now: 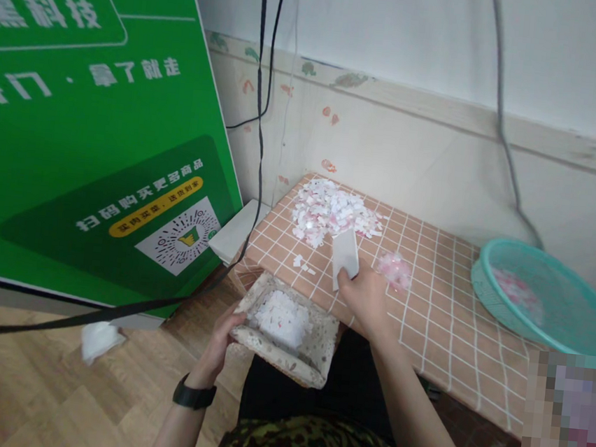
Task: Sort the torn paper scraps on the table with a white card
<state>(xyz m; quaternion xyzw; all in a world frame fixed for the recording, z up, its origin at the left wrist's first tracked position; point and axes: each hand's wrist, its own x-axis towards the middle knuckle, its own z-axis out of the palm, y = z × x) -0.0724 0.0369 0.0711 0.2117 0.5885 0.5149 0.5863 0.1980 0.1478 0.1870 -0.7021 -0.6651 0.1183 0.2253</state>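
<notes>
My left hand (225,330) grips the left side of a fabric-lined basket (320,355), held tilted just below the table's front edge. White paper scraps (283,320) lie inside it. In my right hand (365,293) is a flat white card (346,253), pinched between thumb and fingers over the tabletop. The card's far end reaches the near edge of a spread pile of white and pinkish scraps (331,209). A few loose white bits (303,263) lie left of the card. Right of it sits a small pink clear-plastic heap (395,270).
A brown checked cloth (442,315) covers the table against the wall. A teal plastic colander (558,305) with pink pieces stands at the right. A green sign panel (75,125) and a dangling black strap (257,142) are at the left. A white bag (100,340) lies on the floor.
</notes>
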